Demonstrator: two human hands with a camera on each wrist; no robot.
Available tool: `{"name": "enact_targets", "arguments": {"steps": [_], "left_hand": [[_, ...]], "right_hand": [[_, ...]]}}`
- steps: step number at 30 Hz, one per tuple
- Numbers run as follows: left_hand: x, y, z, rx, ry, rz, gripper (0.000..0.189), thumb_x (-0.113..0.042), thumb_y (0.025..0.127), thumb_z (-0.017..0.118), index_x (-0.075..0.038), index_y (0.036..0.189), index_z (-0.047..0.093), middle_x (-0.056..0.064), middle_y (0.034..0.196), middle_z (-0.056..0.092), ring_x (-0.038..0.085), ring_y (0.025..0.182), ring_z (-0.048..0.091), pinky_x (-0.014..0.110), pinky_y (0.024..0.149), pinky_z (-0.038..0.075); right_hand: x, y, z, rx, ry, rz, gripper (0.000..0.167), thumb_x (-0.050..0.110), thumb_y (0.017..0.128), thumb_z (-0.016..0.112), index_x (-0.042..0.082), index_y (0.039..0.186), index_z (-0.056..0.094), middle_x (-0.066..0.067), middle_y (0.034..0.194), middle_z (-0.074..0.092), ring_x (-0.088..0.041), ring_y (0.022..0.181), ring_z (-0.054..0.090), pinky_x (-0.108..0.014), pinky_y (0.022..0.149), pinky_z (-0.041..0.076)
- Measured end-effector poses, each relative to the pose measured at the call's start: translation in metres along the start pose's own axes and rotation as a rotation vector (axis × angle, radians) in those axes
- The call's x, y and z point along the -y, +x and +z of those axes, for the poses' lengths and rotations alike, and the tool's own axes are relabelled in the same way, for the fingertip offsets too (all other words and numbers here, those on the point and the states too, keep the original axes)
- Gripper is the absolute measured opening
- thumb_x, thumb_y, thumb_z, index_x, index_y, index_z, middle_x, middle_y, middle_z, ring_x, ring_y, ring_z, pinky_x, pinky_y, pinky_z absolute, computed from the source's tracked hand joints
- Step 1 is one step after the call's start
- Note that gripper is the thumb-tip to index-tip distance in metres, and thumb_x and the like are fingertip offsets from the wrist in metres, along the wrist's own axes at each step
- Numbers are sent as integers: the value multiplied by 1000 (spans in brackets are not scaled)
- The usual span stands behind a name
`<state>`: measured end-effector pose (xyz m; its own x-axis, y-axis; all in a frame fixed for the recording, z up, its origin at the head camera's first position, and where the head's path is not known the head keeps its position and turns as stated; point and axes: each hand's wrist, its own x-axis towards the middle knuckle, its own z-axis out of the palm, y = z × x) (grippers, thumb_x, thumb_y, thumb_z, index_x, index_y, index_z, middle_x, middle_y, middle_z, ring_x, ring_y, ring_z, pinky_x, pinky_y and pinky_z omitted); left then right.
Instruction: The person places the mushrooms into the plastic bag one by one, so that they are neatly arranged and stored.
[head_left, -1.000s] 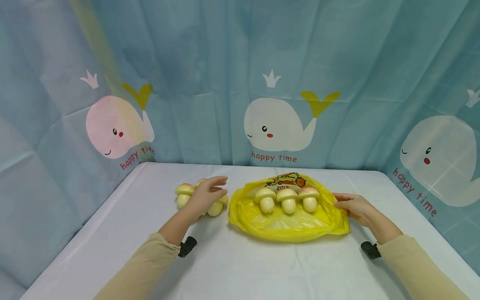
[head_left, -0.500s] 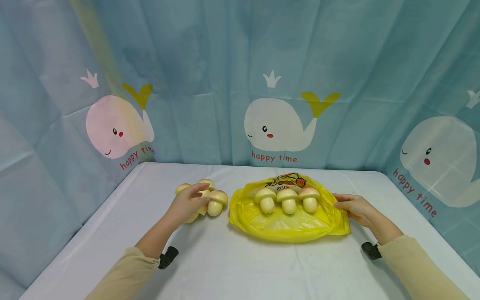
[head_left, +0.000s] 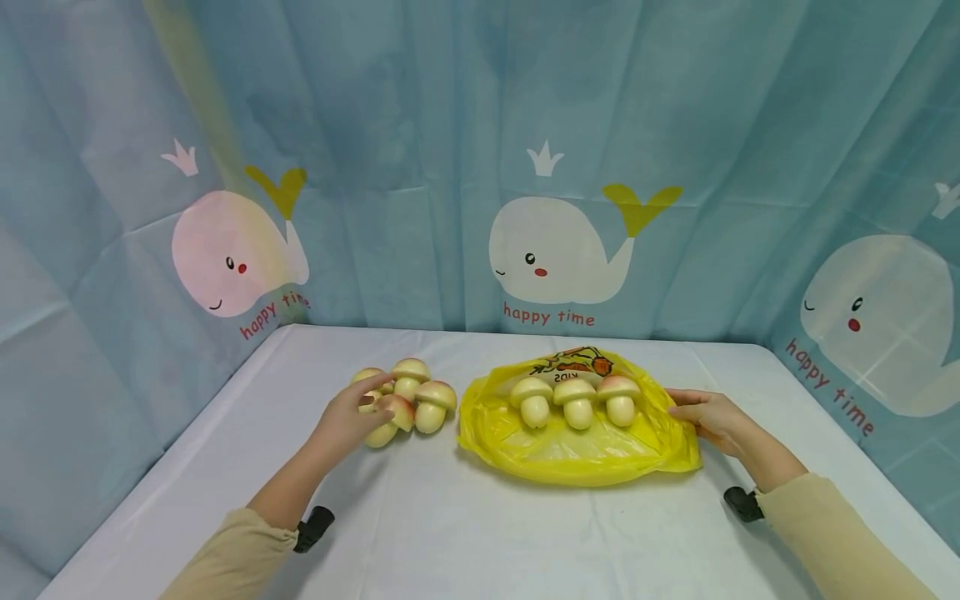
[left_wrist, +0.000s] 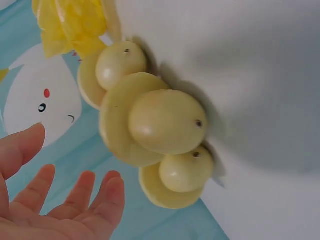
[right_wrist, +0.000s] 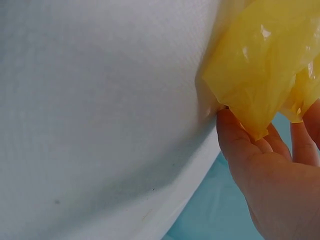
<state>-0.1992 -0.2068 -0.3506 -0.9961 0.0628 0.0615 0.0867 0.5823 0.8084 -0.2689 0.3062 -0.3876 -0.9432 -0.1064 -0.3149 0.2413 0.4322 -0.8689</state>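
Observation:
My left hand (head_left: 347,423) is open at the near left side of a cluster of toy mushrooms (head_left: 431,406), its fingers spread and holding nothing. In the left wrist view its fingers (left_wrist: 114,192) stand apart from the round cream stems (left_wrist: 167,121). A yellow plastic bag (head_left: 577,467) lies mouth toward me at centre right, with three toy mushrooms (head_left: 577,402) side by side on it, caps away from me. My right hand (head_left: 722,423) holds the bag's right edge between thumb and fingers. Up close in the right wrist view, crumpled yellow film (right_wrist: 255,75) hangs over those fingers.
A white cloth (head_left: 510,542) covers the table. Behind and at both sides hangs a blue curtain (head_left: 420,250) printed with whales. A black wrist camera (head_left: 315,528) sits on the left wrist, and another black camera (head_left: 742,504) on the right.
My left hand has drawn back left and toward me from above the cluster, uncovering more of the mushrooms. The right hand, the bag and its three mushrooms stay in place.

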Motion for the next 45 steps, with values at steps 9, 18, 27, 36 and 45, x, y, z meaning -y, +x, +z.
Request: {"name": "enact_targets", "arguments": {"steps": [9, 18, 27, 36, 45], "left_hand": [[14, 2, 1, 22, 52, -20, 58, -5, 89, 66, 4, 142, 44, 35, 141, 39, 54, 120, 45, 54, 91, 47], [23, 6, 3, 42, 72, -31, 58, -4, 89, 66, 5, 141, 44, 33, 143, 38, 56, 122, 42, 56, 95, 44], [26, 8, 5, 29, 128, -23, 56, -4, 87, 68, 6, 138, 47, 33, 138, 44, 52, 114, 49, 53, 86, 48], [29, 14, 7, 28, 182, 30, 58, 1, 83, 69, 9, 136, 48, 33, 136, 47, 50, 124, 43, 57, 94, 42], [34, 20, 11, 24, 230, 68, 63, 6, 77, 71, 13, 134, 48, 35, 131, 49, 50, 122, 45, 59, 97, 39]], "right_hand": [[0, -1, 0, -7, -3, -2, 61, 17, 98, 59, -6, 147, 31, -29, 149, 32, -26, 118, 50, -39, 97, 45], [0, 0, 0, -5, 5, -2, 62, 16, 98, 59, -6, 147, 30, -29, 150, 30, -26, 119, 49, -39, 97, 45], [0, 0, 0, -7, 1, -3, 61, 16, 98, 59, -7, 147, 31, -29, 150, 30, -28, 120, 48, -37, 96, 45], [-1, 1, 0, -9, -2, -2, 61, 16, 97, 60, -7, 147, 32, -28, 150, 32, -25, 118, 49, -41, 99, 43], [-2, 1, 1, -3, -6, -19, 61, 16, 98, 59, -7, 147, 31, -28, 150, 31, -27, 120, 48, -45, 103, 41]]}}
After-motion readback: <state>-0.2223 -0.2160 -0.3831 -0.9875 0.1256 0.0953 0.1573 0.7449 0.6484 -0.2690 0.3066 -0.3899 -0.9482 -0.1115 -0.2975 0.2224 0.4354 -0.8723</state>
